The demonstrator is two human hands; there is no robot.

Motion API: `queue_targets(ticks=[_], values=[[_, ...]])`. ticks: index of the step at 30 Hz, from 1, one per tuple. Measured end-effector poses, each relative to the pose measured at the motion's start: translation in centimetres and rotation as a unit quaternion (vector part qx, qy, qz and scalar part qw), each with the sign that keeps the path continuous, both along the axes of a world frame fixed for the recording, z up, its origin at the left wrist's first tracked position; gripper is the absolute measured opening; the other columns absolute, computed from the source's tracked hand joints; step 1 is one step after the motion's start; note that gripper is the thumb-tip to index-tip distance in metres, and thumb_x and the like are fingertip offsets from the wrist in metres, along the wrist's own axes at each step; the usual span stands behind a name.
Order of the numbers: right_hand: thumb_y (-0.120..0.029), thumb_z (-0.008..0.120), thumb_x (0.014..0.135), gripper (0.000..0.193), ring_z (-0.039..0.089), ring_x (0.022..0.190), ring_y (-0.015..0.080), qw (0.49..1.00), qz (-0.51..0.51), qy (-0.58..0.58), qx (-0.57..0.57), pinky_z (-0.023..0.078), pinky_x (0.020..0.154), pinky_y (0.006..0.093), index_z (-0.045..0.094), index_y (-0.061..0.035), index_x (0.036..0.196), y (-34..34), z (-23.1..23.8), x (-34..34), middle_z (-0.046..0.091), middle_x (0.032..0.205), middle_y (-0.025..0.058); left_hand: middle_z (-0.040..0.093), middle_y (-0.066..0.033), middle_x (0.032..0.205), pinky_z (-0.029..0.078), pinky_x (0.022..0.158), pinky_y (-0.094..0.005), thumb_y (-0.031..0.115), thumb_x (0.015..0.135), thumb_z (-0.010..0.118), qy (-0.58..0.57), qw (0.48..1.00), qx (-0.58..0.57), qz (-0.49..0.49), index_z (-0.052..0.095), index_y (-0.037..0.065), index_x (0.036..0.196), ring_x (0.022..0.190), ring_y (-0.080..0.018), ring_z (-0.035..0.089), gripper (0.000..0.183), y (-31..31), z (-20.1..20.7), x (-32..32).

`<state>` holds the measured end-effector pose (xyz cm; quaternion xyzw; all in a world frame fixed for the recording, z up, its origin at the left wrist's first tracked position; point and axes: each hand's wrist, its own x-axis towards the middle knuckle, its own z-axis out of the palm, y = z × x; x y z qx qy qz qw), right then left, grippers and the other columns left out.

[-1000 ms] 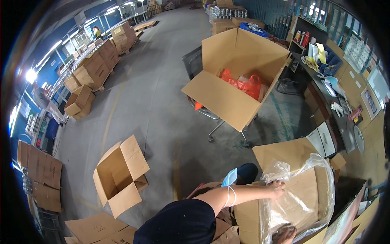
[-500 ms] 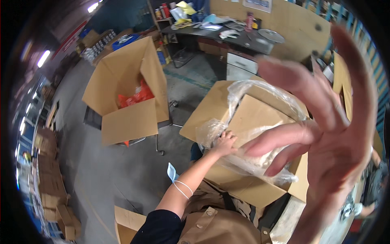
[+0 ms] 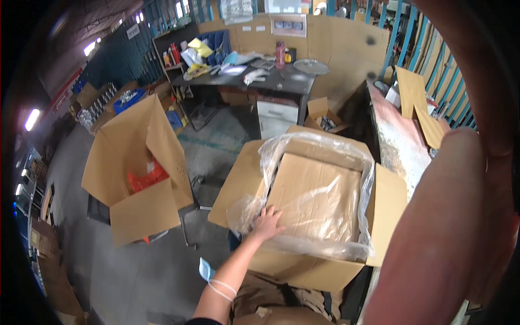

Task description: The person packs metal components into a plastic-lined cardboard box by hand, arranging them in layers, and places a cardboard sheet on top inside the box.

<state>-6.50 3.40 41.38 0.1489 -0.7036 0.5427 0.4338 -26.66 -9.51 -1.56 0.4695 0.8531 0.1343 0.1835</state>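
Note:
My left hand [image 3: 267,223] lies with its fingers spread at the left edge of a flat cardboard sheet [image 3: 319,189]. That sheet sits inside an open carton [image 3: 309,271], which is lined with a clear plastic bag [image 3: 317,138] folded out over the rim. Around my left forearm runs the white ear loop of a blue face mask [image 3: 205,268]. My right hand [image 3: 433,233] is raised very close to the camera at the right, large and blurred. How its fingers are held does not show.
Left of the carton, a tall open box [image 3: 145,211] with a red plastic bag [image 3: 147,176] rests on a wheeled chair. Behind stands a cluttered black desk [image 3: 216,81] with white drawers [image 3: 277,112]. A worn bench [image 3: 395,135] runs along the right; a small box [image 3: 324,111] stands by it.
The view has shifted, showing more of the desk and bench. My right hand has moved closer to the camera and to the right, uncovering the carton. My left hand stays on the sheet's edge.

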Motion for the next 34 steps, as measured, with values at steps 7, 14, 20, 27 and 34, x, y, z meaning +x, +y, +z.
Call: queue_targets(ticks=[7,14,20,27,34], values=[[-0.049,0.094,0.052,0.146,0.073,0.079,0.0301,0.988,0.038,0.097,0.118,0.062,0.056,0.029,0.005,0.008,0.152,2.8,2.8,0.6,0.047,0.137,0.0371,0.03,-0.0184,0.156,0.037,0.109,-0.0547,0.045,0.084,0.069,0.038,0.999,-0.026,-0.002,0.046,0.014,0.145,0.14,-0.0466,0.028,0.072,-1.4,-0.6,1.2],[-0.049,0.094,0.053,0.145,0.073,0.077,0.03,0.989,0.086,0.074,0.098,0.062,0.056,0.029,0.004,0.0084,0.152,2.5,1.4,2.2,0.047,0.137,0.0372,0.029,-0.0181,0.156,0.036,0.109,-0.0548,0.043,0.084,0.069,0.012,1.0,-0.008,-0.009,0.045,0.014,0.145,0.14,-0.0461,0.027,0.072,-0.9,5.1,1.8],[-0.048,0.093,0.054,0.144,0.073,0.076,0.0298,0.986,0.13,0.059,0.081,0.062,0.056,0.029,0.003,0.0088,0.152,1.3,1.2,3.6,0.046,0.137,0.0374,0.043,-0.0196,0.147,0.04,0.108,-0.0488,0.038,0.084,0.069,-0.134,0.966,0.215,0.052,0.055,0.01,0.137,0.136,-0.0382,0.04,0.061,-1.3,8.0,2.4],[-0.039,0.071,0.087,0.066,0.056,0.056,0.0183,0.99,0.124,0.037,-0.052,0.051,0.048,0.0287,0.034,0.0003,0.124,-0.1,-0.4,7.5,0.05,0.089,0.0136,0.064,-0.0131,0.128,0.051,0.087,-0.0324,0.019,0.091,0.068,-0.168,0.876,0.429,0.143,0.064,0.001,0.119,0.11,-0.0216,0.065,0.034,0.6,8.3,2.1],[-0.006,0.065,0.084,0.021,0.049,0.039,0.0083,0.856,0.397,0.179,-0.279,0.052,0.053,0.0246,0.05,-0.0112,0.07,-1.2,-1.8,10.6,0.053,0.047,0.0037,0.056,-0.0195,0.135,0.052,0.084,-0.0343,0.028,0.096,0.063,-0.475,0.669,0.55,-0.156,0.063,-0.002,0.118,0.105,-0.0275,0.065,0.037,-6.0,27.5,7.4]])
